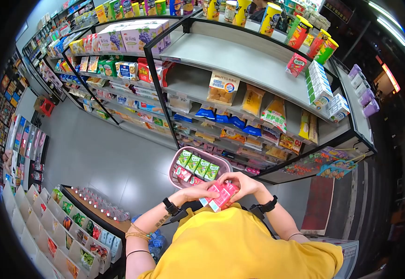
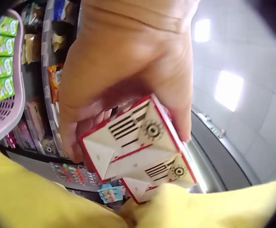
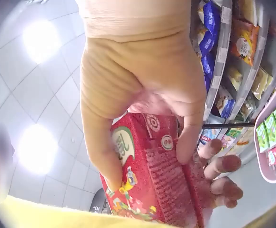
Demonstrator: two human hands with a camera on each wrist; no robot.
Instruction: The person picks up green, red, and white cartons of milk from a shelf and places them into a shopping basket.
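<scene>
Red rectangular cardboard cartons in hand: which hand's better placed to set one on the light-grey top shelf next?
Right, probably. The right hand holds the red cartons on the side nearer the single red carton on that shelf. The left hand holds them too, but would likely reach across.

"Dressed in what?"

"In a loose yellow top [image 1: 239,246], short in the sleeve and softly creased."

"Wearing what on the left forearm [image 1: 149,226]?"

"Near the wrist end, a black strap [image 1: 170,206] with a dark, blocky unit [image 1: 180,215] attached. Farther up, small dark marks [image 1: 162,221], too tiny to read, then tan beaded strands [image 1: 138,234] and a thin dark band [image 1: 138,252]."

"And on the right forearm [image 1: 281,221]?"

"Another black wristband [image 1: 268,204], also with a dark unit. Nearer the elbow, one slim dark cord [image 1: 297,235]."
</scene>
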